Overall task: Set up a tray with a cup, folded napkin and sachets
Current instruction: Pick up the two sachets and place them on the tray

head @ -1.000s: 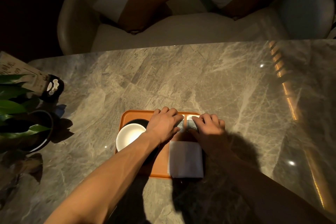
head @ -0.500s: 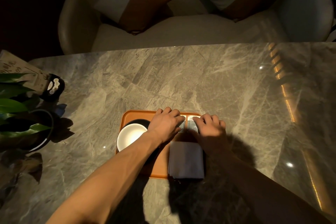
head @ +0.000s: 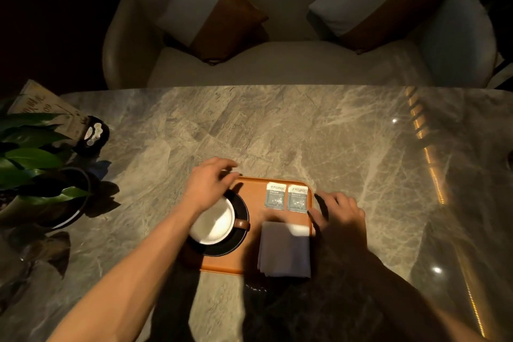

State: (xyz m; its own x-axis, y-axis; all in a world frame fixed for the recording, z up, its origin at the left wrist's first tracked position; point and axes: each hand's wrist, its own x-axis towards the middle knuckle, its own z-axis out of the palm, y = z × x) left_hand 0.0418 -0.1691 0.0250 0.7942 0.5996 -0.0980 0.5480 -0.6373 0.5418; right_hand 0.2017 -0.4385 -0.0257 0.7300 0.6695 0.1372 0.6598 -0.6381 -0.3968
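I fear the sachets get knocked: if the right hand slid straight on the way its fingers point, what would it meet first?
Probably the tray's right rim, which the right hand already nears; beyond it, the right-hand sachet. Height is unclear.

We note both forearms are bare up to the frame edge, no sleeve visible on either. Left hand (head: 206, 184) and right hand (head: 340, 211): we see no rings, watch, bands or gloves. Lighting dim; right side mostly shadowed.
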